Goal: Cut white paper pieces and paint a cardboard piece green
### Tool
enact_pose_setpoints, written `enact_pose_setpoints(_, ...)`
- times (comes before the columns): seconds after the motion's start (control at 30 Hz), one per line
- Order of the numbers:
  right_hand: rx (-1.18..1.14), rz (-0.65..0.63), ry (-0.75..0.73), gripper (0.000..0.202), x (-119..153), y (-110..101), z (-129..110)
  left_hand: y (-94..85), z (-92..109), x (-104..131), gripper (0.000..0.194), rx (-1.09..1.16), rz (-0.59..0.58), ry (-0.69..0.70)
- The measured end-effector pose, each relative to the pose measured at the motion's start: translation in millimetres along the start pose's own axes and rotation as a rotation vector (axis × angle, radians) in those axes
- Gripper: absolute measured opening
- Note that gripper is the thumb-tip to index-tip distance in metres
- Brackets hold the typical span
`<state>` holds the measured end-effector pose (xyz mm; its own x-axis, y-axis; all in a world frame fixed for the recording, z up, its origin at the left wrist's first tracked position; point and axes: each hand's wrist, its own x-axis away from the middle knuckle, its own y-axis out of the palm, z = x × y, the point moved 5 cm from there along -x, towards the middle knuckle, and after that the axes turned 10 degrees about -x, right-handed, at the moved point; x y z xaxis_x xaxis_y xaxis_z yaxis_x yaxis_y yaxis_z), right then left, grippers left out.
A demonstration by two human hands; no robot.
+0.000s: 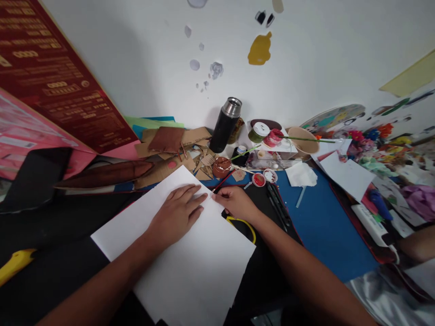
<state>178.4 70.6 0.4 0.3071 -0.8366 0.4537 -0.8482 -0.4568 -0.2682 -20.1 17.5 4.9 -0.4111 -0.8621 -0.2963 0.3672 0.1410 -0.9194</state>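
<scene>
A large white sheet of paper (200,267) lies at an angle on the black mat. My left hand (178,210) rests flat on its upper part, fingers stretched toward the right edge. At that edge, my right hand (236,201) is closed, thumb and forefinger pinching the paper's border. A thin red stick (224,180) lies just beyond the right fingertips. Under my right wrist a yellow loop-shaped handle (249,224) shows, partly covered by the paper and the arm.
Behind the paper stand a black flask (224,127), a brown paint jar (222,167) and cardboard scraps (200,163). Small paint cups (258,179) and dark pens (278,206) lie to the right. A yellow-handled tool (16,265) is at far left; a power strip (370,224) is at right.
</scene>
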Motion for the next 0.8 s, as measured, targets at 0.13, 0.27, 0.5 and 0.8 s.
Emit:
enact_pose_setpoints(0.13, -0.008, 0.016, -0.007, 0.043, 1.5, 0.1, -0.4, 0.4, -0.5, -0.3, 0.040, 0.007, -0.015, 0.003)
enact_pose_setpoints(0.27, -0.009, 0.031, -0.017, 0.042, 2.0, 0.1, 0.2, -0.2, -0.6, -0.2, 0.040, 0.027, -0.009, -0.003)
enact_pose_setpoints(0.5, -0.011, 0.037, -0.032, 0.042, 1.3, 0.1, 2.1, 0.0, 0.3, -0.8, 0.040, -0.013, -0.006, 0.016)
enact_pose_setpoints(0.8, -0.010, 0.055, -0.044, 0.041, 3.9, 0.6, 1.2, -0.3, -0.4, -0.9, 0.040, -0.006, -0.010, 0.021)
